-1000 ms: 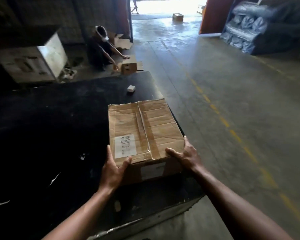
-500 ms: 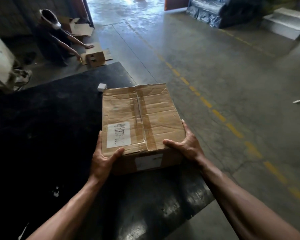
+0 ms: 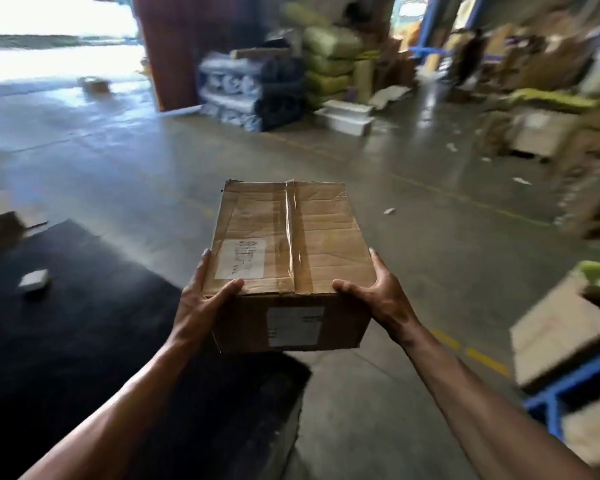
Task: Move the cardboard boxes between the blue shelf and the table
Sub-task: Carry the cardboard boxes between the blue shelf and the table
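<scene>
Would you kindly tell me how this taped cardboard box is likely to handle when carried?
The cardboard box is probably stiff: its creased top is taped shut and square. Likely not heavy: the left hand and right hand hold it by its near corners. Bare cardboard should grip well.

The left forearm [image 3: 118,410] and right forearm [image 3: 482,400], entering from the frame's lower corners, are bare and lean; left hand [image 3: 201,306] and right hand [image 3: 381,296] are bare too.
</scene>
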The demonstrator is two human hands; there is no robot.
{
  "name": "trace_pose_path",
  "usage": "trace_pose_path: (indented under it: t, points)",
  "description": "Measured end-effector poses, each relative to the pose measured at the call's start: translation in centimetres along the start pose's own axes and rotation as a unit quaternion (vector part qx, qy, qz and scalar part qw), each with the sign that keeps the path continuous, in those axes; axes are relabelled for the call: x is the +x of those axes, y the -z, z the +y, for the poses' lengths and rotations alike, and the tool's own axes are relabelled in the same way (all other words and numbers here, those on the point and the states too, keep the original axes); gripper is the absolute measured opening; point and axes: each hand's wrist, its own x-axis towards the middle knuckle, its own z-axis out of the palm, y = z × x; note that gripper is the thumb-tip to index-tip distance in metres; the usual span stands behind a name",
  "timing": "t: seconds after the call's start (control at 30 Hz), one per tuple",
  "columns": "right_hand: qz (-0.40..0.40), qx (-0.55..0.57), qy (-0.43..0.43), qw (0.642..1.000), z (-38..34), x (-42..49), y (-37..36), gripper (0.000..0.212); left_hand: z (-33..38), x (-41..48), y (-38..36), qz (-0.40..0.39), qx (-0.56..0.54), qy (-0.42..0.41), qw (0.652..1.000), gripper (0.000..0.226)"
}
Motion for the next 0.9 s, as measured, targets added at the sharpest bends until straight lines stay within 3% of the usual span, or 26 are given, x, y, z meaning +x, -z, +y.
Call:
trace_pose_path:
  t: [0.1, 0.23, 0.4, 0.67, 0.77, 0.83, 0.9]
  points:
    - [0.115, -0.016, -0.001, 0.993, 0.3, -5.5, 9.1, 0.125, 4.6, 0.2, -8.3, -0.085, -0.039, -0.036, 0.995, 0.102]
    - [0.261, -0.02, -0.025, 0.965, 0.7, -14.3, 19.2, 0.118, 9.9, -2.3, -19.6, -0.202, -0.085, -0.077, 0.973, 0.089]
    - [0.407, -0.044, -0.035, 0.912, 0.1, -26.1, 27.0, 0.081, 14.5, -7.9, -29.9, -0.348, -0.125, -0.108, 0.923, 0.093]
    - [0.568, -0.09, -0.077, 0.814, -5.6, -39.9, 25.3, 0.071, 19.4, -14.9, -34.8, -0.493, -0.181, -0.148, 0.838, 0.093]
    - [0.617, -0.104, -0.096, 0.774, -7.3, -43.9, 22.6, 0.056, 20.1, -17.3, -34.9, -0.525, -0.2, -0.158, 0.812, 0.085]
    - [0.646, -0.112, -0.105, 0.748, -8.2, -46.2, 20.7, 0.061, 20.2, -19.2, -34.5, -0.54, -0.217, -0.158, 0.798, 0.072]
    - [0.665, -0.124, -0.115, 0.728, -9.1, -48.1, 18.8, 0.081, 20.0, -21.0, -34.0, -0.55, -0.231, -0.157, 0.787, 0.062]
